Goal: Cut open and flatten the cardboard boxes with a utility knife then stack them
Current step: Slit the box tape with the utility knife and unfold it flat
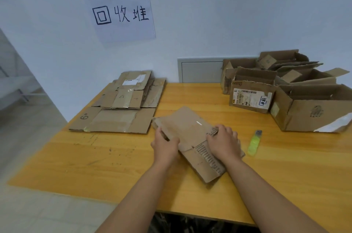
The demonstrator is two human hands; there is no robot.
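Orange-yellow wooden counter (200, 95): smooth, faintly glossy, scuffed with dark marks. Flattened brown corrugated cardboard box (190, 133): matt, rough, fluting exposed along torn edges. Yellow-green utility knife (254, 143): translucent plastic. White paper wall sign (122, 13): glossy clear sleeve.

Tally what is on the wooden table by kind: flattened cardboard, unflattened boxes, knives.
Stack of flattened brown cardboard: 1 pile, sheet count unclear
Flattened brown cardboard piece under both hands: 1
Open, unflattened brown cardboard boxes: at least 4, overlapping
Yellow-green utility knife: 1
Total: at least 7
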